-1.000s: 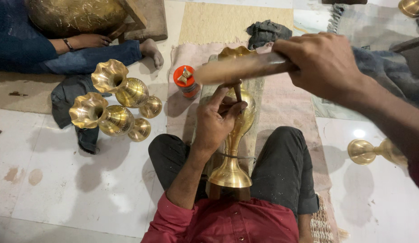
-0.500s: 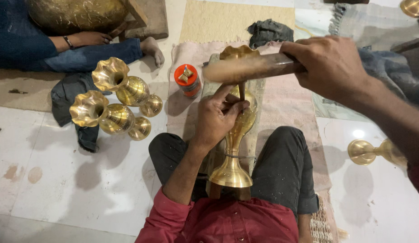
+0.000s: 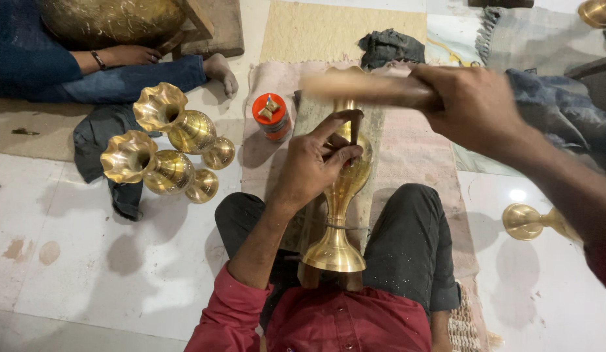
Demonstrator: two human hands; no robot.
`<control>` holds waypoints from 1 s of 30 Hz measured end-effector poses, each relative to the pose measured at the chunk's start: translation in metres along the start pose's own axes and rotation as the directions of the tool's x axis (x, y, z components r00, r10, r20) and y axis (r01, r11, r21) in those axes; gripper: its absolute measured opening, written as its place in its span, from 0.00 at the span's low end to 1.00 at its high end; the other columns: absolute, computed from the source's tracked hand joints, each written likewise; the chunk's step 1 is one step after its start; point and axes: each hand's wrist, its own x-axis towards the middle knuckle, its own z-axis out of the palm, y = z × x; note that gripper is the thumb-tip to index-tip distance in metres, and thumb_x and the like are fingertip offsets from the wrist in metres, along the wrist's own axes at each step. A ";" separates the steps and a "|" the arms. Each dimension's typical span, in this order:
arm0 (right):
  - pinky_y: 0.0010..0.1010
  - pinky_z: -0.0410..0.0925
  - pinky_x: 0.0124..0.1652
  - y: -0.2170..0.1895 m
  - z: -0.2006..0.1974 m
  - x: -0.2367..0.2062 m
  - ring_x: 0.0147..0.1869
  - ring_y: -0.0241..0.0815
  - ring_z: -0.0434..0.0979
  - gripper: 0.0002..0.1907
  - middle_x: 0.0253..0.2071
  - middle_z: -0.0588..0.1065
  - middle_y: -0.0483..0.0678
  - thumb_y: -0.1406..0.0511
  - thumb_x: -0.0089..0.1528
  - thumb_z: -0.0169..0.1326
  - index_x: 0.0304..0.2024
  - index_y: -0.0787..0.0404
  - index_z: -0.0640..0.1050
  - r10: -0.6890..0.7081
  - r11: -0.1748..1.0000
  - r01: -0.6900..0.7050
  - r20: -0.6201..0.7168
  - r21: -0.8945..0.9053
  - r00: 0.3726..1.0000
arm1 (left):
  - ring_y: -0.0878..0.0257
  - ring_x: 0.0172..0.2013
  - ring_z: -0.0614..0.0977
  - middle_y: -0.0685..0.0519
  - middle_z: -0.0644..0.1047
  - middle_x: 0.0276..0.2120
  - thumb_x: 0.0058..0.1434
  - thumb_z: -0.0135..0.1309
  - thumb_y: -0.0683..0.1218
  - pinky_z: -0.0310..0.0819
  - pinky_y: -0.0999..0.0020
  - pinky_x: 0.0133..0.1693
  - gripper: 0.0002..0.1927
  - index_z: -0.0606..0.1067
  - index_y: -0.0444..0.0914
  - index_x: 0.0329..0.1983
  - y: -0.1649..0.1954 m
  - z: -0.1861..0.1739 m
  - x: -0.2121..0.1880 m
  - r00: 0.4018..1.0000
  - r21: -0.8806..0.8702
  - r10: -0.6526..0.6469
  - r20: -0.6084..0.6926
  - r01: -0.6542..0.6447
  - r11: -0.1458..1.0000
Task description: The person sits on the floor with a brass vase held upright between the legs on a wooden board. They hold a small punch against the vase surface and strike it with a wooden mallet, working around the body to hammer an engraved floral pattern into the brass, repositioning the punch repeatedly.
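A tall brass vase (image 3: 342, 195) lies along a wooden block between my legs, its foot toward me. My left hand (image 3: 316, 163) pinches a thin dark chisel (image 3: 355, 130) upright against the vase's belly. My right hand (image 3: 472, 107) grips a pale wooden mallet (image 3: 361, 88), held level just above the chisel's top and blurred by motion.
Two fluted brass vases (image 3: 166, 143) lie on the white floor at left, next to a dark cloth. An orange-lidded jar (image 3: 270, 117) stands by the mat. Another person sits at top left with a large brass pot (image 3: 107, 19). A brass piece (image 3: 531, 221) lies at right.
The mallet has dropped slightly and shifted toward the chisel's top. My left hand and the chisel stay on the vase.
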 end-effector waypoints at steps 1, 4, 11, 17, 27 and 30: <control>0.30 0.77 0.33 -0.001 0.002 -0.001 0.33 0.35 0.79 0.09 0.34 0.79 0.46 0.64 0.68 0.59 0.50 0.57 0.79 0.034 0.958 -0.030 -0.011 0.287 0.999 | 0.66 0.37 0.90 0.50 0.87 0.38 0.67 0.61 0.41 0.88 0.74 0.38 0.23 0.71 0.41 0.64 0.000 -0.001 0.001 1.000 -0.010 0.000 0.010 0.000 1.000; 0.34 0.78 0.37 0.000 0.007 -0.001 0.33 0.38 0.81 0.07 0.34 0.80 0.47 0.65 0.67 0.60 0.47 0.56 0.80 -0.033 0.998 0.033 0.012 0.047 0.999 | 0.67 0.37 0.89 0.50 0.87 0.38 0.65 0.60 0.41 0.87 0.74 0.38 0.27 0.70 0.41 0.67 0.002 -0.004 0.001 1.000 -0.036 -0.014 0.015 0.014 0.999; 0.29 0.80 0.33 0.006 0.016 -0.002 0.36 0.35 0.82 0.08 0.34 0.78 0.48 0.62 0.67 0.61 0.45 0.59 0.79 0.157 0.887 -0.156 0.034 0.434 0.987 | 0.66 0.33 0.89 0.50 0.86 0.36 0.62 0.64 0.46 0.88 0.72 0.36 0.30 0.71 0.42 0.67 0.008 -0.007 0.006 0.997 0.023 -0.041 0.059 0.040 0.999; 0.34 0.70 0.22 0.001 0.015 -0.004 0.23 0.43 0.74 0.08 0.24 0.74 0.52 0.63 0.69 0.60 0.43 0.61 0.79 0.247 0.672 -0.260 0.122 0.693 0.961 | 0.64 0.37 0.90 0.50 0.86 0.38 0.62 0.64 0.49 0.89 0.70 0.40 0.30 0.70 0.44 0.67 0.004 -0.011 0.014 0.995 0.053 -0.006 0.100 0.001 0.999; 0.30 0.71 0.27 0.003 0.027 -0.007 0.24 0.37 0.77 0.09 0.26 0.80 0.48 0.59 0.69 0.58 0.40 0.57 0.81 0.154 0.988 -0.154 0.056 -0.003 0.986 | 0.63 0.39 0.90 0.50 0.87 0.43 0.63 0.64 0.48 0.90 0.68 0.43 0.28 0.72 0.43 0.67 -0.008 -0.022 0.014 0.989 0.001 0.016 0.145 -0.016 1.000; 0.32 0.67 0.21 0.009 0.036 -0.016 0.21 0.40 0.74 0.10 0.27 0.78 0.48 0.63 0.67 0.55 0.49 0.57 0.79 0.102 0.977 -0.093 0.037 -0.193 0.994 | 0.63 0.38 0.90 0.50 0.86 0.40 0.62 0.65 0.48 0.89 0.68 0.42 0.33 0.68 0.45 0.69 -0.015 -0.023 0.007 0.994 0.028 0.029 0.103 -0.032 0.999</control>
